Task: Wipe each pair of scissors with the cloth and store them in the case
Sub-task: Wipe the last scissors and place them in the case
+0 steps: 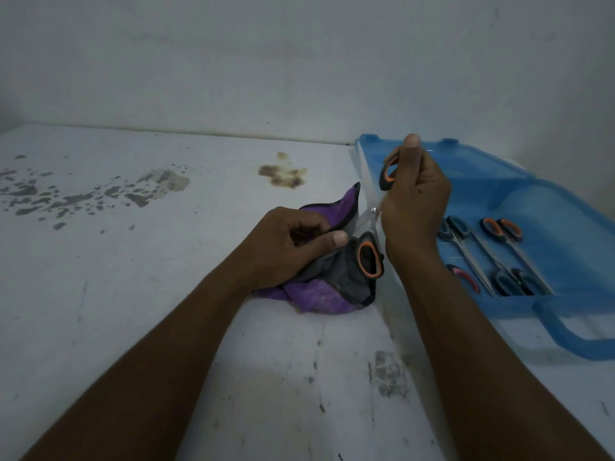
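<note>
Near the middle of the worktop [159, 294], just left of the open blue case [499, 309], both hands work on one pair of orange-and-black scissors [370, 257]. The left hand [293, 247] has its fingers curled round the purple cloth [316, 299], bunching it over the blades, which are hidden. The right hand [416, 201] pinches the upper handle loop; the lower loop lies against the cloth, so the handles stand spread. The right wrist is just beside the case's left wall. Several stored scissors [472, 257] lie side by side on the case floor. Stained bare worktop stretches left and toward the viewer; the wall [299, 61] closes the far edge.
</note>
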